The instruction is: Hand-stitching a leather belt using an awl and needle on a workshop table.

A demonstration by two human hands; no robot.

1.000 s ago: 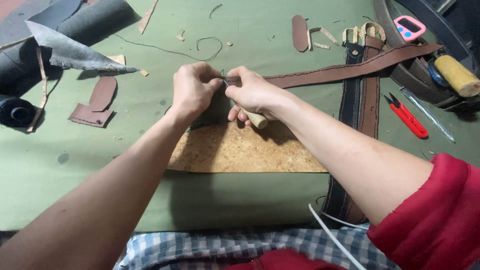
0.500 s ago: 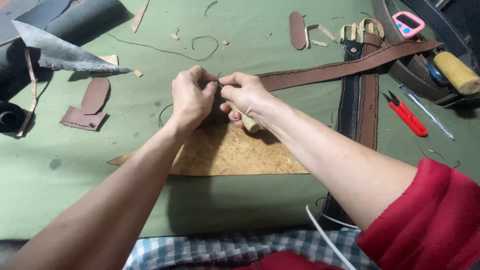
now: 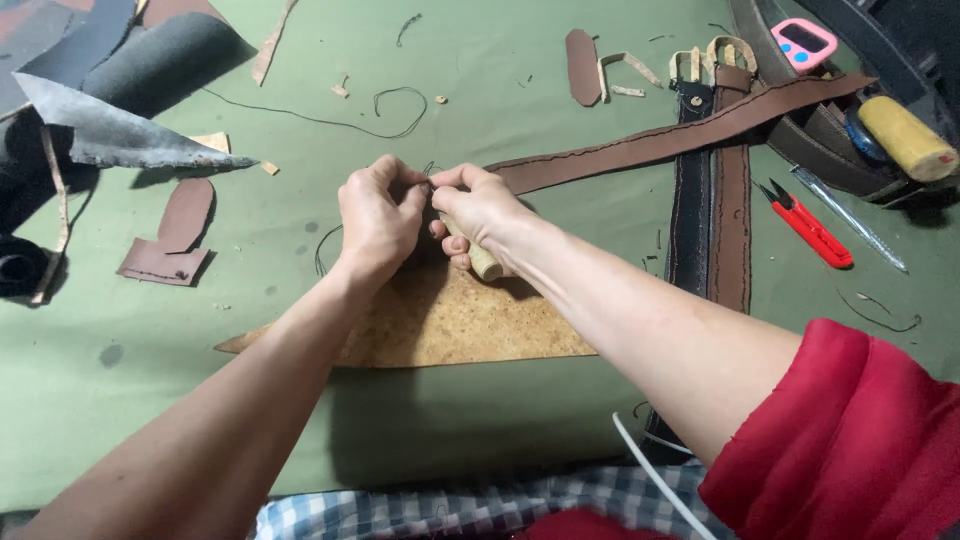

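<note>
Your left hand (image 3: 375, 215) and right hand (image 3: 478, 208) meet fingertip to fingertip, both pinched shut on the near end of a long brown leather strap (image 3: 680, 140), which runs right from your hands above the cork board (image 3: 440, 325); a wooden-handled tool (image 3: 480, 258) sits in your right palm.

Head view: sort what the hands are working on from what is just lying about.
In hand: left hand, right hand, brown leather strap, wooden tool handle, cork board.
Lying about: red thread snips, pink timer, leather offcut.
</note>
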